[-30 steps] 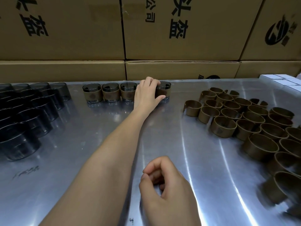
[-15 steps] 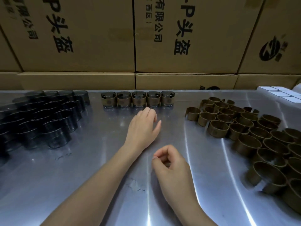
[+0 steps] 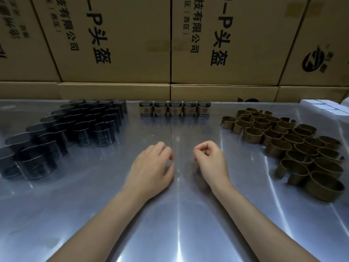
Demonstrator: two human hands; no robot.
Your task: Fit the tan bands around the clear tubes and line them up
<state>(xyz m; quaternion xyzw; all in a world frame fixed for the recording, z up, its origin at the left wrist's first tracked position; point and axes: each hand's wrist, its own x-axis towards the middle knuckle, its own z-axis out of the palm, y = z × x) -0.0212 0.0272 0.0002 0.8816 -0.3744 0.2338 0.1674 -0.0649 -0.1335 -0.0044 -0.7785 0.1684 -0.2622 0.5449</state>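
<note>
Along the far edge of the table (image 3: 173,214), centre: five clear tubes already wearing tan bands, the banded row (image 3: 174,109), upright and touching side to side. Left: bare clear tubes (image 3: 79,129), massed; the nearest run off the frame's left edge, and their dark walls merge so a count is not possible. Right: loose tan bands (image 3: 294,146), heaped close; the farthest are too small to tell apart. Behind: cardboard boxes (image 3: 226,44), printing cut off at the top. White boxes (image 3: 324,107), far right, partly out of view. Left hand (image 3: 151,167): fingers loosely curled, holding nothing; a second ago it rested on the banded row, now drawn back to mid-table. Right hand (image 3: 211,159): fingers curled, empty as before.
</note>
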